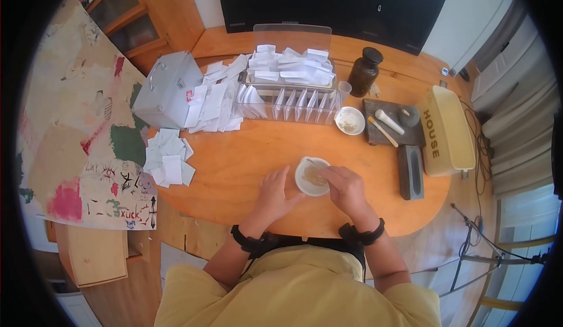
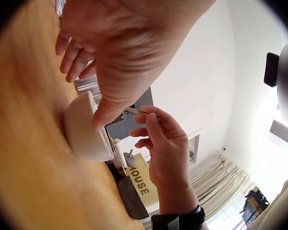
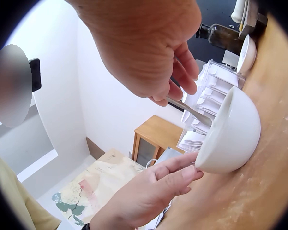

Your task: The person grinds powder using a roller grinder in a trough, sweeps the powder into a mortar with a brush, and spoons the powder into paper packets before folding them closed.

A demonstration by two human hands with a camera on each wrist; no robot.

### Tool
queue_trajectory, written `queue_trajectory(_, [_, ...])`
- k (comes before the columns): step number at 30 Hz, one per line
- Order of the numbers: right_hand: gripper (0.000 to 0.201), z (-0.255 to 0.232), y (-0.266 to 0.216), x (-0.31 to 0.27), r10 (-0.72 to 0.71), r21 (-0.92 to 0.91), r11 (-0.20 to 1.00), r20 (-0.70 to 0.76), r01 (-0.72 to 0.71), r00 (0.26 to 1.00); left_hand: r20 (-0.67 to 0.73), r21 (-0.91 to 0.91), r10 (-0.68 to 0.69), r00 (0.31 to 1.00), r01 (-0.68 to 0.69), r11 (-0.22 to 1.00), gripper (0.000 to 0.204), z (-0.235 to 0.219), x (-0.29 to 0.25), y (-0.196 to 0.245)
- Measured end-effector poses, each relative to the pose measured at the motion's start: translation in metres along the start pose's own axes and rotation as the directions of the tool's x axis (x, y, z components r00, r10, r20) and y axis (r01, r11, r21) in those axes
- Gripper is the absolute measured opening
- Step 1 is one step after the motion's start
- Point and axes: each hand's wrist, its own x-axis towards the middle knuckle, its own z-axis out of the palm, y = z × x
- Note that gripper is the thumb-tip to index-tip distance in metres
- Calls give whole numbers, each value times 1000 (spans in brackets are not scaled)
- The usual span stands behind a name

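A white bowl point(image 1: 301, 181) with pale brown contents stands near the table's front edge. My right hand point(image 1: 346, 192) is above its right side, and in the right wrist view this hand point(image 3: 139, 48) pinches a thin metal utensil point(image 3: 196, 114) that slants into the bowl point(image 3: 237, 134). At the bowl's left is my left hand point(image 1: 272, 195), fingers loosely extended. In the left wrist view, the thumb of that hand point(image 2: 129, 52) rests at the rim of the bowl point(image 2: 81, 127). The utensil's tip is hidden inside the bowl.
Behind the bowl stand a clear organizer point(image 1: 252, 111) of white packets and a small dish point(image 1: 350, 129). To the right are a dark board point(image 1: 375, 133), a grey stone block point(image 1: 404, 180) and a yellow bin point(image 1: 446, 133). Paper packets point(image 1: 172, 169) and a silver case point(image 1: 170, 92) are left.
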Motion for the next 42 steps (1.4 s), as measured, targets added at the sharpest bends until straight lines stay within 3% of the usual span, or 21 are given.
queue_trajectory(10, [22, 1, 0, -4, 21, -4, 1000, -14, -21, 1000, 9, 0, -6, 1000, 6, 1000, 73, 0, 0, 1])
queue_trajectory(22, [32, 4, -1, 1, -6, -3, 1000, -12, 6, 1000, -49, -81, 43, 998, -47, 996, 50, 1, 1, 5])
queue_trajectory(27, [32, 6, 3, 0, -11, -30, 999, 41, 12, 999, -63, -74, 66, 996, -70, 995, 49, 2, 3, 2])
queue_trajectory(39, [23, 0, -4, -3, 34, -7, 999, -38, -35, 999, -66, -66, 57, 996, -61, 996, 49, 5, 2, 3])
queue_trajectory(42, [23, -1, -5, -4, 67, -8, 998, 35, -66, 997, -47, -65, 42, 998, -45, 997, 49, 1, 3, 3])
